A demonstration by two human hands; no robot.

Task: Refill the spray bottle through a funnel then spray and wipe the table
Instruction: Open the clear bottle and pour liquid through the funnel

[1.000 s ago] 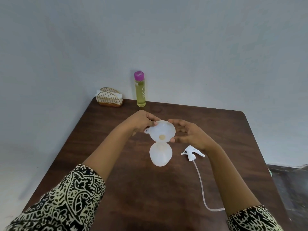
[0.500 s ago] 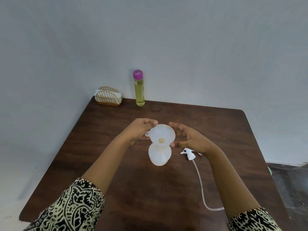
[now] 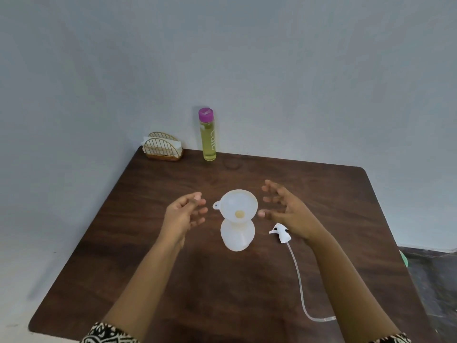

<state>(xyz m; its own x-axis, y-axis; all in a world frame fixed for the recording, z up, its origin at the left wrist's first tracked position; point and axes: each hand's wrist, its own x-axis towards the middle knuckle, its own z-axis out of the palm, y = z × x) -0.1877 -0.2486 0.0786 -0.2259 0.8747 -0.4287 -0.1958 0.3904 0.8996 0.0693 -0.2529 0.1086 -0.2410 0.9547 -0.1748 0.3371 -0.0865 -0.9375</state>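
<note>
A white translucent spray bottle [image 3: 237, 236] stands upright at the middle of the dark wooden table [image 3: 173, 280]. A white funnel [image 3: 238, 205] sits in its neck, free of both hands. My left hand [image 3: 184, 214] hovers just left of the funnel with fingers apart, holding nothing. My right hand [image 3: 286, 209] hovers just right of it, also spread and empty. The white spray head [image 3: 280, 232] lies on the table under my right wrist, its long tube [image 3: 300, 285] trailing toward me. A tall bottle of yellow liquid [image 3: 208, 136] with a purple cap stands at the far edge.
A gold wire napkin holder [image 3: 162, 146] with white napkins sits at the table's far left corner, next to the yellow bottle. The wall runs right behind the far edge. Dark floor shows past the table's right side.
Both hands have let go of the funnel and drawn apart to either side. The funnel now rests by itself in the bottle's neck.
</note>
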